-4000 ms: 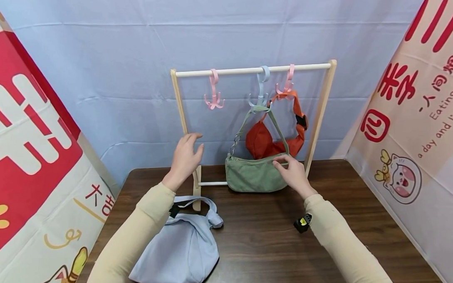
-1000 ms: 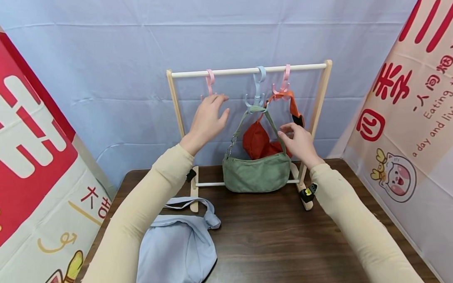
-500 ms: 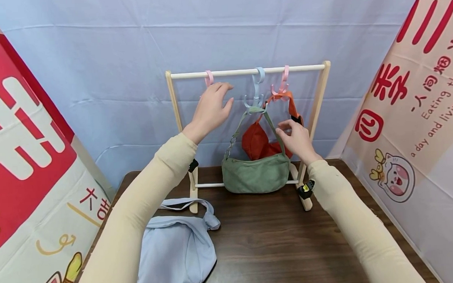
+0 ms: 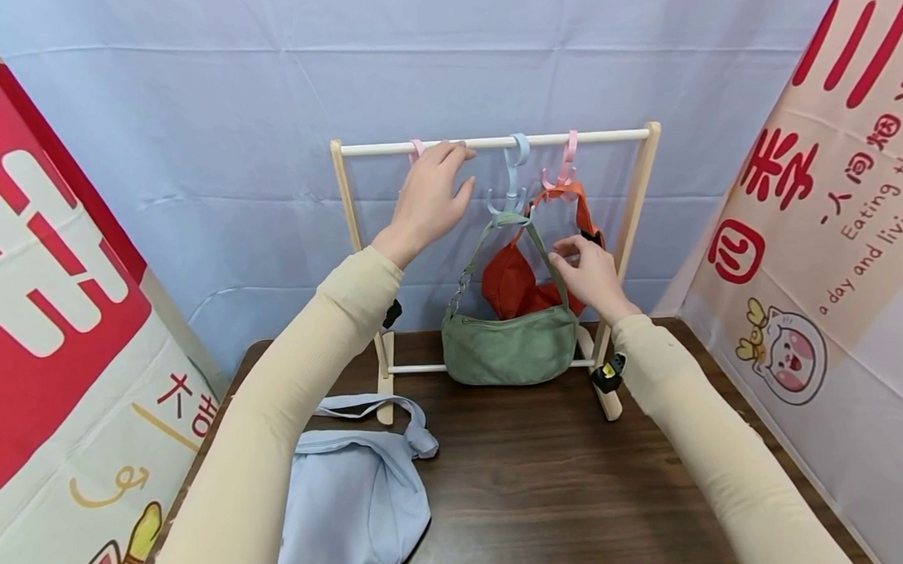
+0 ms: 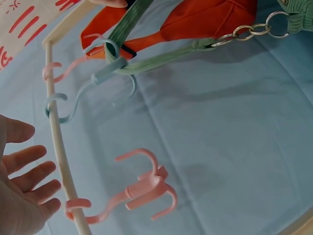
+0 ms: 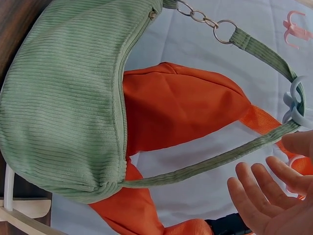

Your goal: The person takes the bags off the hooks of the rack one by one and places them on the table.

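In the head view my left hand (image 4: 433,195) is raised close to the white rail (image 4: 603,136), in front of the left pink hook (image 5: 146,188). Its fingers are extended and hold nothing. A green corduroy shoulder bag (image 4: 509,346) hangs by its strap from the blue hook (image 4: 513,176). Beside that strap is my right hand (image 4: 591,277), fingers loosely bent and nothing in them; the right wrist view shows them apart from the strap. Behind the green bag, an orange bag (image 4: 509,282) hangs from the right pink hook (image 4: 569,157), partly hidden.
A light blue bag (image 4: 355,501) lies at the left on the dark wooden table (image 4: 541,495), partly behind the left sleeve. The rack's wooden posts (image 4: 638,197) stand on both sides. Printed cloths (image 4: 793,220) flank the table, and a pale blue cloth (image 4: 193,158) hangs behind.
My left hand has risen from near the left post to rail height and moved right. The right hand has moved up from the green bag's body to its strap. The bags hang as before.
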Available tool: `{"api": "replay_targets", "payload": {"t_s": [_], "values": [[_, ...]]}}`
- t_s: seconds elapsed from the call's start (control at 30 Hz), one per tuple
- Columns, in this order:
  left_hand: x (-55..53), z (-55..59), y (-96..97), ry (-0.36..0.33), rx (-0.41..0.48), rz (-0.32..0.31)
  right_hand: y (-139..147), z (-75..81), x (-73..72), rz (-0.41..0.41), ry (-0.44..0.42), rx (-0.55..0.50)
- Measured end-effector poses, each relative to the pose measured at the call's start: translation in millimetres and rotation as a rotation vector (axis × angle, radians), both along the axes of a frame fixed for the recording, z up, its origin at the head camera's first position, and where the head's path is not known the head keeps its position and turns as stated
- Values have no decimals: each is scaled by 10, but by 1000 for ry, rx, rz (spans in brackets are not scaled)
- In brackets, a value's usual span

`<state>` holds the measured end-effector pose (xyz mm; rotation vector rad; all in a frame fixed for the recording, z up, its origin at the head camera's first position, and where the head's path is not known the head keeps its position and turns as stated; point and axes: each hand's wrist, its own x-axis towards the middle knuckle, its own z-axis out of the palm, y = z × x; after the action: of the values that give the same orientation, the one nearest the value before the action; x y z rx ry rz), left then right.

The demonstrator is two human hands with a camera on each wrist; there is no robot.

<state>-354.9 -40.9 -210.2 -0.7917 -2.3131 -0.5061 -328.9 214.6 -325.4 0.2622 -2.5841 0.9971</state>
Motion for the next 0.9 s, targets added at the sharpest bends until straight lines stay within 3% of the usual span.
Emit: {"api": "replay_targets", "payload": {"t_s": [0.63, 0.9], "values": [[-133, 120, 87, -32, -36, 18, -26, 32, -136, -5, -5, 2], [-179, 194, 150, -83, -73, 23, -41, 79, -170, -7, -29, -10]]}}
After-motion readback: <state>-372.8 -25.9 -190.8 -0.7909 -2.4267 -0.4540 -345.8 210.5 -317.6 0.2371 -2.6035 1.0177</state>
